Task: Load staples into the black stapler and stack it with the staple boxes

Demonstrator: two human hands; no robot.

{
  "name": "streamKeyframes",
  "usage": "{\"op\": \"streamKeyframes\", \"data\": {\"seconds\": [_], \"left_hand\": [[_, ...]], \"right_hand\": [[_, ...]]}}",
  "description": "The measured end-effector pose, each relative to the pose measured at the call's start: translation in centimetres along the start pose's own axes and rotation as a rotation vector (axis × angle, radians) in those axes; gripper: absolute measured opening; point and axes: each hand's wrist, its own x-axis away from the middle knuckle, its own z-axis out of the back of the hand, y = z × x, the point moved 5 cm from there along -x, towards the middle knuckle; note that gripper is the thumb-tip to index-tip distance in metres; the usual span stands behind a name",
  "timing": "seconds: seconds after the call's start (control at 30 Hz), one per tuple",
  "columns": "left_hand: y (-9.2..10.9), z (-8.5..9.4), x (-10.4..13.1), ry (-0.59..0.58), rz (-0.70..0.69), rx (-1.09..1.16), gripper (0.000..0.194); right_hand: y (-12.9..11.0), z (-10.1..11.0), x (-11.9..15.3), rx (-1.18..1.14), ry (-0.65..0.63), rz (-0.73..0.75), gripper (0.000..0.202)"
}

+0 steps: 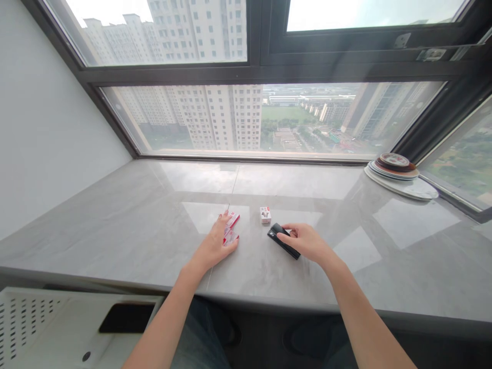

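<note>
Plates [402, 179] are stacked at the right of the grey marbled windowsill [126, 230]. By the right hand [306, 240], a black stapler [283, 244] is grasped on the sill. Red-and-white packets [232, 220] are partly covered by the left hand [214, 244]; its grip cannot be told. A small white box [265, 215] is set near the stapler.

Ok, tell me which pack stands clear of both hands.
The white box beside the stapler, uncovered; the left hand partly covers the red-and-white packs.
</note>
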Motion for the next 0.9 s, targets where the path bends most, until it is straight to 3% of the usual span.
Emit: {"op": "streamKeyframes", "data": {"seconds": [0.07, 0.2, 0.37, 0.5, 0.67, 0.9], "left_hand": [[0.1, -0.8, -0.5, -0.004, 0.000, -0.022, 0.072], [1.2, -3.0, -1.8, 0.015, 0.001, -0.097, 0.069], [4.6, -6.2, -4.3, 0.066, -0.019, -0.194, 0.060], [7.5, -7.7, -4.8, 0.093, -0.058, -0.198, 0.053], [8.8, -7.5, -2.2, 0.144, -0.056, -0.160, 0.047], [9.3, -5.9, 1.2, 0.149, -0.020, -0.134, 0.047]], "right_hand": [[0.8, 0.2, 0.5, 0.023, 0.028, -0.049, 0.048], [2.7, 0.0, 1.6, -0.047, 0.112, -0.155, 0.055], [4.2, -1.1, 2.8, -0.285, 0.055, -0.191, 0.060], [5.1, -2.1, 3.1, -0.410, 0.100, -0.221, 0.070], [4.8, -3.4, 2.1, -0.471, 0.156, -0.219, 0.075], [1.6, -6.8, 2.2, -0.538, -0.008, -0.129, 0.067]]}}
